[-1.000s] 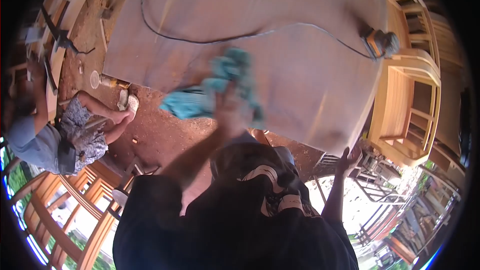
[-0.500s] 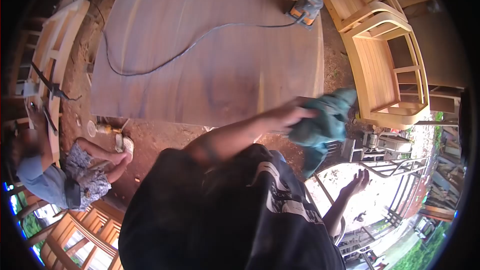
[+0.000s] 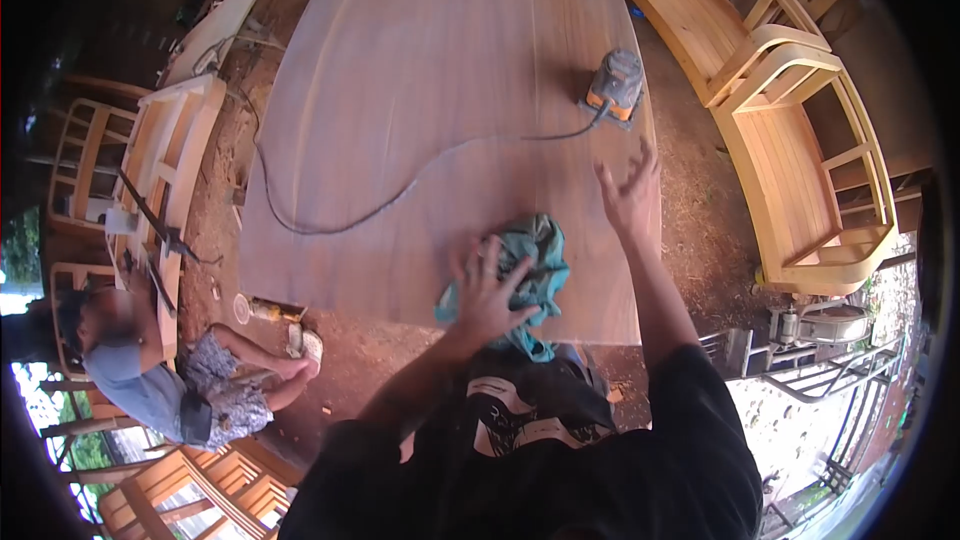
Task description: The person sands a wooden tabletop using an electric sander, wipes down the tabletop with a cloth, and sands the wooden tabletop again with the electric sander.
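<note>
A crumpled green cloth (image 3: 543, 265) lies at the near edge of the large wooden tabletop (image 3: 450, 90), part of it hanging over the edge. My left hand (image 3: 487, 295) is over the cloth with its fingers spread, seeming to touch it without gripping. Farther right, my right hand (image 3: 632, 195) is raised above the tabletop's right side, fingers apart and nothing in them. Just beyond that hand stands a grey and orange power sander (image 3: 615, 90). Its black cord (image 3: 410, 188) curves left across the wood.
Wooden chairs or benches (image 3: 790, 170) line the right side. At the left, another person (image 3: 135, 370) sits beside a wooden frame (image 3: 180, 190). More slatted wooden furniture (image 3: 190, 490) is at lower left. Metal railings (image 3: 830, 370) stand at lower right.
My left hand has brought the green cloth from right of the table onto its near edge and spread its fingers. My right hand has risen from lower right toward the sander.
</note>
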The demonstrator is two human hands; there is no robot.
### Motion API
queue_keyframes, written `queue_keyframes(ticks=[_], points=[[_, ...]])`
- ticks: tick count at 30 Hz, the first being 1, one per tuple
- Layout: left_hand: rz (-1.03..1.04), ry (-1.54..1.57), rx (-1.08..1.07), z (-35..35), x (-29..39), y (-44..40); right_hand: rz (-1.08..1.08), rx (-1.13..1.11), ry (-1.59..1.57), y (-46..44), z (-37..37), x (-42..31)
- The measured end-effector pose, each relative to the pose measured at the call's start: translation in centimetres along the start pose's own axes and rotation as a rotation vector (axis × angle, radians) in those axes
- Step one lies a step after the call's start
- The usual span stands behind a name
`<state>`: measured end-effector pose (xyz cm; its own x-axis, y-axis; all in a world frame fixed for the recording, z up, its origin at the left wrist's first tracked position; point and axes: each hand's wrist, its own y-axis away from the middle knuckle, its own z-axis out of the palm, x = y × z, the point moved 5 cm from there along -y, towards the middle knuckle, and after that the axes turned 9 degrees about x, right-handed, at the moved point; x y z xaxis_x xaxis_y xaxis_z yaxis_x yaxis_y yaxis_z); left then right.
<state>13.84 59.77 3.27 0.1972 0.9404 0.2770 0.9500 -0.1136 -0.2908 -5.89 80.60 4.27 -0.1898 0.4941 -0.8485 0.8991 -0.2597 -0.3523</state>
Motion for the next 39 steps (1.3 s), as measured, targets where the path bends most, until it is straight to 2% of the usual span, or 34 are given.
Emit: queue_keyframes(ticks=[2, 4, 5, 8, 9, 12, 15, 18, 20, 21, 22, 24, 26, 27, 29, 30, 32, 33, 34, 36, 37, 39], points=[[0.040, -0.010, -0.078, 2.9, -0.3, -0.8, -0.009, 0.125, 0.113, -5.6, 2.5, -3.0], [0.064, 0.051, -0.134, 3.6, -1.6, -2.5, 0.015, 0.055, 0.308, -11.0, 5.4, -4.1], [0.092, 0.071, -0.171, 3.8, -2.3, -4.1, 0.029, 0.012, 0.411, -13.0, 6.5, -4.1], [0.160, 0.122, -0.162, 5.0, -4.8, -9.0, 0.145, -0.390, 0.903, -17.1, 10.3, -1.9], [0.144, 0.147, -0.150, 5.5, -5.8, -11.8, 0.162, -0.373, 0.928, -18.1, 11.0, -0.7], [0.195, 0.151, -0.114, 8.3, -9.1, -20.4, 0.226, -0.402, 0.824, -22.1, 10.9, 1.7], [0.212, 0.011, -0.050, 11.3, -12.9, -31.5, 0.185, -0.474, 0.744, -25.1, 11.0, 3.3], [0.125, -0.098, 0.125, 15.7, -18.6, -43.7, 0.342, -0.559, 0.695, -26.3, 11.1, 2.7], [0.045, -0.251, 0.192, 17.5, -22.8, -51.8, 0.351, -0.584, 0.632, -26.6, 11.5, 3.1], [-0.025, -0.350, 0.169, 18.4, -24.9, -55.3, 0.352, -0.610, 0.602, -26.9, 11.7, 3.7], [-0.068, -0.313, 0.162, 19.5, -27.1, -58.0, 0.358, -0.640, 0.575, -27.0, 11.7, 4.0], [0.016, -0.343, 0.197, 16.0, -26.4, -58.9, 0.458, -0.643, 0.526, -26.8, 11.8, 2.8], [0.006, -0.208, 0.008, 20.8, -29.4, -60.7, 0.425, -0.684, 0.606, -27.3, 12.1, 3.3], [-0.001, -0.162, -0.084, 21.4, -29.6, -60.4, 0.434, -0.680, 0.610, -27.2, 12.0, 3.8], [0.451, -0.257, 0.224, 20.3, -26.9, -54.4, 0.424, -0.677, 0.593, -27.6, 12.2, 4.1], [0.525, -0.232, 0.295, 21.0, -25.8, -49.9, 0.404, -0.714, 0.583, -27.7, 12.4, 4.1], [0.495, -0.166, -0.271, 13.2, -17.9, -39.4, 0.349, -0.790, 0.557, -28.0, 12.8, 3.7], [0.522, 0.030, -0.052, 14.1, -17.5, -32.6, 0.394, -0.783, 0.583, -28.0, 12.7, 3.6], [0.572, 0.115, -0.099, 11.4, -14.6, -26.8, 0.359, -0.801, 0.593, -28.0, 13.0, 3.3], [0.634, 0.291, -0.398, 7.1, -10.1, -15.8, 0.293, -0.829, 0.623, -28.2, 13.1, 3.3], [0.676, 0.304, -0.467, 5.0, -8.8, -10.8, 0.267, -0.843, 0.603, -28.4, 13.3, 4.5], [0.708, 0.330, -0.386, 3.6, -9.1, -2.3, 0.249, -0.818, 0.568, -28.7, 13.4, 5.6]])
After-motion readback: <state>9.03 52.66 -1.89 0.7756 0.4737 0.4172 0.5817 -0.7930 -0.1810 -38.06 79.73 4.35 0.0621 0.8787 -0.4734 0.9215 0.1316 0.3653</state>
